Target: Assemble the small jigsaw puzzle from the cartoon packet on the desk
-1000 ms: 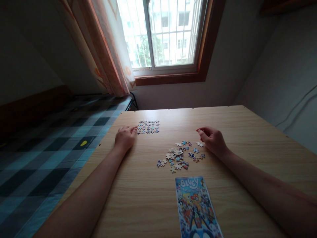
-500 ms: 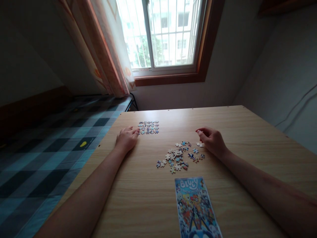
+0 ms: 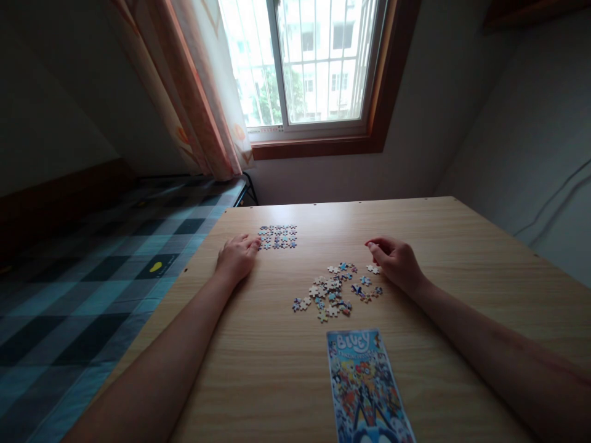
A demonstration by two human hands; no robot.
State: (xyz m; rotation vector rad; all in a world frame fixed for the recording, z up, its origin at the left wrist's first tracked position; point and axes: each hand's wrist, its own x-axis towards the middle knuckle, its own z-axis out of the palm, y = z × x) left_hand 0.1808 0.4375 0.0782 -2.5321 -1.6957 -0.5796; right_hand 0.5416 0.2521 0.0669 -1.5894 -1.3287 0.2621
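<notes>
My left hand [image 3: 237,259] rests on the wooden table, fingers stretched forward and thumb at the left edge of a small block of puzzle pieces [image 3: 278,238] laid out in close rows. It is open and holds nothing that I can see. My right hand [image 3: 396,261] rests on its side farther right, fingers curled in and thumb close to the index finger; no piece shows in it. A loose heap of jigsaw pieces [image 3: 329,289] lies between the hands, some picture side up, some plain side up. One pale piece [image 3: 373,269] lies right beside my right hand.
A Bluey picture sheet [image 3: 367,387] lies at the near side of the table [image 3: 258,369]. Left of the table is a bed with a checked cover [image 3: 115,271]. A window [image 3: 318,67] with a curtain [image 3: 194,92] is beyond the far edge.
</notes>
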